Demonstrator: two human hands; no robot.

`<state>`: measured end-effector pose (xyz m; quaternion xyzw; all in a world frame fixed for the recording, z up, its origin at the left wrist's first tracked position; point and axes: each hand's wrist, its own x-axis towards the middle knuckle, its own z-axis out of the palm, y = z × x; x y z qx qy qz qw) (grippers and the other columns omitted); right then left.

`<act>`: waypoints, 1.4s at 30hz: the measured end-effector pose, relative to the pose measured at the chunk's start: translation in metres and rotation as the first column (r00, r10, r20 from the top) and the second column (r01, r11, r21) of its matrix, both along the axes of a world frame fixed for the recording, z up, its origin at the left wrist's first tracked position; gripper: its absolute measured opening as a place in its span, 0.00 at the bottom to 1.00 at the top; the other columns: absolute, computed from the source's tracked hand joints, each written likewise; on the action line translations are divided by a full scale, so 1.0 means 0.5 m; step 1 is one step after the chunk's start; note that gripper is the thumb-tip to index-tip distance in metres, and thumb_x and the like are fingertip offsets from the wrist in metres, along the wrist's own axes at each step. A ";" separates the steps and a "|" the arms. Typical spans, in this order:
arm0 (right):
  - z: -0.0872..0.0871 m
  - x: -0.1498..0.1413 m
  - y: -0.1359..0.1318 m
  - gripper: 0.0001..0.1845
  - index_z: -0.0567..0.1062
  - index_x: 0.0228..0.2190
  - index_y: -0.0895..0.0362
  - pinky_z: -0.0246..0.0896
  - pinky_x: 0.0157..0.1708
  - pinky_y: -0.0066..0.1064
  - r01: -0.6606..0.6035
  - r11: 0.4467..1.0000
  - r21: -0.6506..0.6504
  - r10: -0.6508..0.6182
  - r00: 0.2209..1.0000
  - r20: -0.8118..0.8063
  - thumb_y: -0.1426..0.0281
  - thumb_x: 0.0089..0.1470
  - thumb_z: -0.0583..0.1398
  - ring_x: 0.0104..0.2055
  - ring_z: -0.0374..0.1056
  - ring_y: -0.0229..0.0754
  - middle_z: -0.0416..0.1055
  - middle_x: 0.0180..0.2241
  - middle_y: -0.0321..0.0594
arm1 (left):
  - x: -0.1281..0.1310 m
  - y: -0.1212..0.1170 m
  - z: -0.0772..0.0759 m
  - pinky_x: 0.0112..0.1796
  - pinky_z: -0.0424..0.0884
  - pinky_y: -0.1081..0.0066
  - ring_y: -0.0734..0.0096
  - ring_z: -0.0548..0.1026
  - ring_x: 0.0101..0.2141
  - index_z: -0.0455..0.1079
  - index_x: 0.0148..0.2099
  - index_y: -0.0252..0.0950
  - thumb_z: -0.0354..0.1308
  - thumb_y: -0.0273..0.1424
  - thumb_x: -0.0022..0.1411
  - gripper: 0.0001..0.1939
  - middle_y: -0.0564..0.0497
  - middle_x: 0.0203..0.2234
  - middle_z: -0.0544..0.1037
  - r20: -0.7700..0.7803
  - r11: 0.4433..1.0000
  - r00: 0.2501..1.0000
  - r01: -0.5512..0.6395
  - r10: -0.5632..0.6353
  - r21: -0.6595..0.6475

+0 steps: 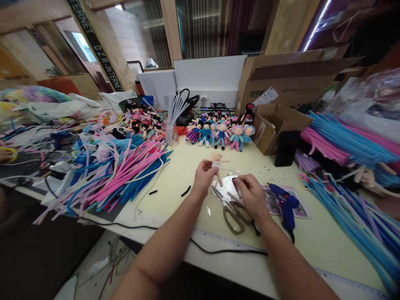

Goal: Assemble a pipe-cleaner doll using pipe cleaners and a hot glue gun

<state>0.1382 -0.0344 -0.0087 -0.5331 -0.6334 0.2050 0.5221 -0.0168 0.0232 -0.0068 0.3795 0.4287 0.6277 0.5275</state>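
My left hand (204,177) is closed around a small beige pipe-cleaner doll (218,157) with a white band at its body. From the doll a thin white pipe cleaner (229,170) runs toward my right hand (251,193), whose fingers are pinched on its end. A tiny dark bit shows at the right fingertips; its kind is unclear. Below and between the hands lie scissors (233,214) with brown handles, partly over a round white plate (227,183). A blue glue gun (286,204) rests just right of my right hand.
Finished dolls (221,133) stand in rows at the back. Piles of pink and blue pipe cleaners (125,171) lie left, more (353,221) right. A cup of glue sticks (171,133), cardboard box (271,125) and black phone-like block (286,148) stand behind. A black cable (218,251) crosses the front.
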 end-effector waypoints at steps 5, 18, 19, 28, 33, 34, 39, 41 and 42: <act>0.021 0.028 -0.002 0.12 0.68 0.26 0.55 0.54 0.34 0.32 0.144 0.989 -0.032 -0.146 0.985 -0.087 0.64 0.58 0.52 0.31 0.61 0.40 0.65 0.27 0.36 | -0.028 0.017 0.009 0.34 0.65 0.73 0.75 0.70 0.30 0.67 0.34 0.35 0.63 0.30 0.40 0.15 0.54 0.27 0.73 0.015 0.996 0.995 -0.094 0.094 0.008; 0.268 0.088 -0.057 0.13 0.70 0.22 0.56 0.45 0.21 0.29 0.210 0.963 0.168 -0.191 0.974 -0.121 0.62 0.52 0.60 0.19 0.50 0.33 0.57 0.17 0.30 | -0.099 0.052 0.009 0.22 0.54 0.77 0.82 0.63 0.20 0.66 0.36 0.34 0.63 0.34 0.39 0.19 0.57 0.22 0.69 0.100 0.957 0.958 -0.252 0.267 -0.146; 0.291 0.109 -0.035 0.11 0.71 0.23 0.57 0.46 0.22 0.29 0.260 0.953 0.154 -0.242 0.962 -0.129 0.63 0.51 0.62 0.20 0.52 0.33 0.59 0.17 0.30 | -0.102 0.052 0.010 0.22 0.54 0.77 0.82 0.62 0.20 0.65 0.35 0.34 0.64 0.34 0.39 0.19 0.57 0.22 0.69 0.112 0.954 0.955 -0.255 0.274 -0.157; 0.399 0.244 0.273 0.14 0.79 0.31 0.65 0.51 0.30 0.31 0.536 0.804 0.258 -0.578 0.807 0.125 0.65 0.50 0.61 0.26 0.59 0.35 0.73 0.26 0.45 | -0.082 0.042 0.005 0.27 0.60 0.76 0.78 0.68 0.24 0.65 0.37 0.34 0.66 0.33 0.37 0.22 0.55 0.25 0.72 0.190 0.968 0.954 -0.209 0.233 -0.138; 0.375 0.256 0.392 0.25 0.80 0.33 0.66 0.45 0.31 0.38 0.618 0.762 0.195 -0.621 0.612 0.490 0.55 0.53 0.58 0.33 0.64 0.43 0.75 0.34 0.59 | -0.069 0.033 0.004 0.34 0.63 0.74 0.76 0.71 0.29 0.65 0.39 0.34 0.66 0.32 0.40 0.23 0.54 0.26 0.74 0.191 0.982 0.966 -0.153 0.173 -0.114; 0.366 0.258 0.406 0.24 0.80 0.35 0.65 0.45 0.31 0.38 0.614 0.777 0.140 -0.570 0.590 0.572 0.55 0.50 0.60 0.35 0.64 0.44 0.74 0.38 0.61 | -0.069 0.031 0.005 0.34 0.63 0.75 0.76 0.72 0.29 0.65 0.39 0.34 0.66 0.32 0.40 0.22 0.54 0.26 0.74 0.186 0.983 0.969 -0.146 0.165 -0.113; 0.348 0.262 0.418 0.29 0.79 0.42 0.62 0.48 0.34 0.42 0.594 0.803 -0.056 -0.360 0.558 0.748 0.55 0.42 0.66 0.44 0.64 0.51 0.70 0.47 0.65 | -0.065 0.027 0.016 0.34 0.64 0.74 0.76 0.72 0.29 0.65 0.39 0.34 0.66 0.31 0.40 0.22 0.54 0.25 0.74 0.189 0.985 0.969 -0.142 0.157 -0.095; 0.366 0.246 0.394 0.23 0.80 0.39 0.63 0.49 0.36 0.45 0.599 0.800 -0.043 -0.348 0.521 0.779 0.57 0.51 0.60 0.47 0.63 0.54 0.71 0.45 0.63 | -0.062 0.026 0.020 0.34 0.65 0.74 0.75 0.72 0.28 0.64 0.39 0.35 0.66 0.31 0.39 0.22 0.54 0.25 0.75 0.192 0.989 0.971 -0.131 0.143 -0.073; 0.379 0.232 0.375 0.20 0.80 0.41 0.62 0.50 0.37 0.45 0.566 0.824 -0.026 -0.325 0.510 0.796 0.61 0.53 0.59 0.49 0.62 0.55 0.71 0.47 0.61 | -0.061 0.025 0.021 0.35 0.65 0.73 0.75 0.73 0.29 0.64 0.39 0.35 0.66 0.30 0.39 0.22 0.54 0.25 0.75 0.191 0.990 0.972 -0.130 0.139 -0.060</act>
